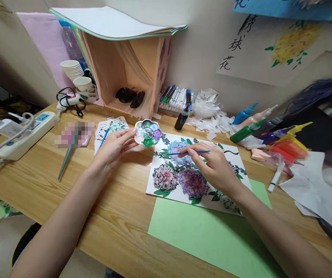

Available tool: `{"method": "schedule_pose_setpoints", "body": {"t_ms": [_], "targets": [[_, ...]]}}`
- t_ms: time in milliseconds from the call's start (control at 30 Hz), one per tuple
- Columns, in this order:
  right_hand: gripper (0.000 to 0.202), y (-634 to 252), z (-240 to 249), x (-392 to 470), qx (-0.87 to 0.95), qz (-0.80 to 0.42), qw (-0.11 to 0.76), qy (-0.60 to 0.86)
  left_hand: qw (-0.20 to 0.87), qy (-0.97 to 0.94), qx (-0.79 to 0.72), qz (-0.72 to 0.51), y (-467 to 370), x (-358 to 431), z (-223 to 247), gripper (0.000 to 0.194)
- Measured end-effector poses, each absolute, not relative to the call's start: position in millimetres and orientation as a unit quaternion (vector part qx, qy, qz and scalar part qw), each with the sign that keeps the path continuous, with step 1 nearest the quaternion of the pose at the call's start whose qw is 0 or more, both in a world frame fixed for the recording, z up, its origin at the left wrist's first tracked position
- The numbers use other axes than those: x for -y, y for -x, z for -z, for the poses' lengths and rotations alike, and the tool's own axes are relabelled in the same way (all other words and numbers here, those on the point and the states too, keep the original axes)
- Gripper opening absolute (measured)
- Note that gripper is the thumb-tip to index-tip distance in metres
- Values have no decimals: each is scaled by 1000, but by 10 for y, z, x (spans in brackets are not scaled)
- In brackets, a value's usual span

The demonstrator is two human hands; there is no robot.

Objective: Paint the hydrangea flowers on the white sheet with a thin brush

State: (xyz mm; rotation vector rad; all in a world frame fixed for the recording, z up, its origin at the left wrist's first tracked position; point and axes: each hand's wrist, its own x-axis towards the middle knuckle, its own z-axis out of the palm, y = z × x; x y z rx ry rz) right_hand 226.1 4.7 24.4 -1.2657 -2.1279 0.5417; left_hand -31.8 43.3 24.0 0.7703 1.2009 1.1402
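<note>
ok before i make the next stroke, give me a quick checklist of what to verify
1. Brush in the right hand: ok, poised over the painting.
2. Palette in the left hand with paint in it: ok, green and purple show.
3. Painting lying flat: ok, partly over the green sheet.
4. Bristles loaded with paint: cannot tell, too small.
5. Flowers dry: cannot tell.
6. Desk free of paper scraps: not ok, they lie behind the painting.

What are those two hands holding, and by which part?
The left hand holds a palette by its left edge; the right hand holds a blue brush by its handle.
</note>
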Motion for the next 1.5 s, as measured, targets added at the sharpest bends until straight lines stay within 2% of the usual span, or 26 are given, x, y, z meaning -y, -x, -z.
{"method": "schedule_pose_setpoints", "body": {"t_ms": [533,700,900,1500], "targets": [[27,-2278,-242,-44,791,-202,325,478,612,-333,-519,-495,327,-444,-219,9],[28,-2270,-239,-46,804,-200,305,469,606,-337,-529,-490,324,-447,-213,10],[28,-2279,-263,-37,788,-211,332,474,608,-337,-525,-491,329,-445,-210,10],[30,-2283,-252,-58,802,-213,306,466,611,-333,-524,-492,317,-436,-233,10]]}}
